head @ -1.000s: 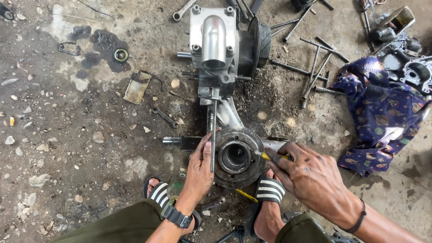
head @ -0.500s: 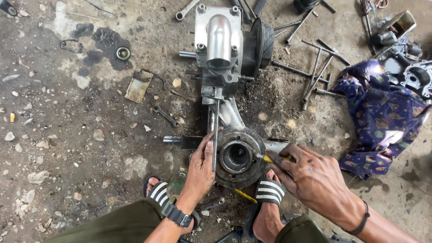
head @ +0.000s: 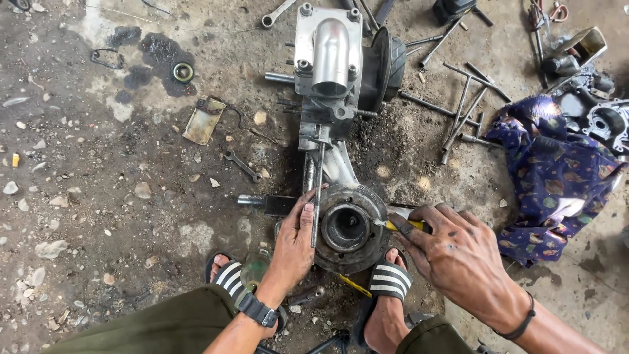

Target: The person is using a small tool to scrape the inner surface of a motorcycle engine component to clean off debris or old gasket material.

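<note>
Floor, far left: stained concrete floor point(head: 98, 216) strewn with pebbles and grit; a small round bearing point(head: 183, 71) lies beside a dark oil patch.
Left of centre: a bent scrap of sheet metal point(head: 204, 122) and, below it, a short dark spanner point(head: 242, 165) rest flat in the dirt.
Left hand: the left hand point(head: 293, 244), a black wristwatch point(head: 257, 309) on its wrist, presses on the left edge of the round hub, fingers closed around a thin steel rod point(head: 317, 196) that stands nearly upright against it.
Centre: the engine assembly point(head: 331, 59) lies lengthwise on the floor, its silver housing at the top, narrowing down to the round hub point(head: 348, 227) between the two hands.
Feet: striped sandals point(head: 389, 280) sit just under the hub, one on each side.
Right hand: the right hand point(head: 458, 255) grips a yellow-handled screwdriver point(head: 403, 225), the tip touching the hub's right rim; a dark band circles the wrist.
Right of centre: long socket wrenches point(head: 462, 108) lie scattered near the engine.
Far right: a blue patterned cloth point(head: 557, 170) is crumpled on the floor, with a grey engine cover point(head: 606, 124) at its upper edge.
</note>
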